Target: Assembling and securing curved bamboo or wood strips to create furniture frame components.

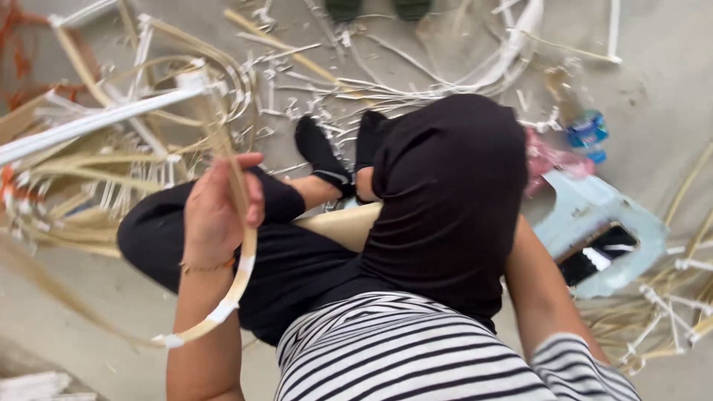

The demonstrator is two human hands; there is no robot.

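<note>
Concrete floor (89,312) carries cane offcuts. I see left hand (215,212) clasping a light, springy cane strip (241,256) mid-length; right hand is hidden, state unknown.

Floor-level craft workshop, cane or bamboo work. Bare concrete floor (653,96) littered with pale strips and offcuts (312,104). Bent cane frames (111,171) bound with white tape piled on the left, more bundled canes (668,312) on the right. Low light-blue plastic stool (594,223) beside the seated person, a crushed plastic bottle (587,130) nearby. No worktop, work done on the floor.
</note>
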